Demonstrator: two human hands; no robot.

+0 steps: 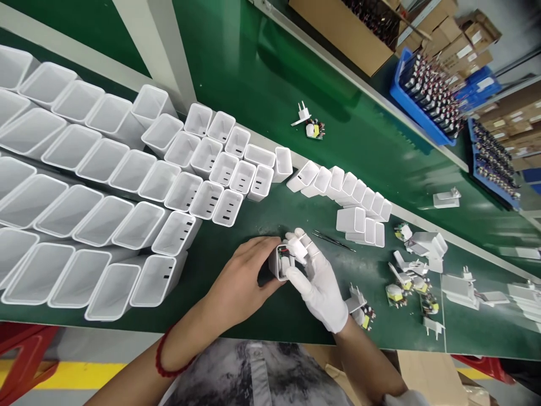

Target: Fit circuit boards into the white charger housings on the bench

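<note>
My bare left hand [249, 265] is closed round a white plastic charger case [275, 264], its open end facing up. Inside the case a circuit board [284, 252] with a red wire shows in part. My right hand [320, 282], in a white glove, pinches a white plug cap [297, 248] at the mouth of the case. The fingers partly cover the cap, so its prongs are hard to make out. Just beyond the gloved fingers lie black tweezers [333, 241] on the green bench.
Rows of open white cases [122, 220] fill the left side. Smaller cases [359, 189] stand at the back right. Circuit boards with plugs [395, 293] lie at the right, and one plug with its board [315, 129] sits beyond the rail. Blue trays [422, 101] hold parts.
</note>
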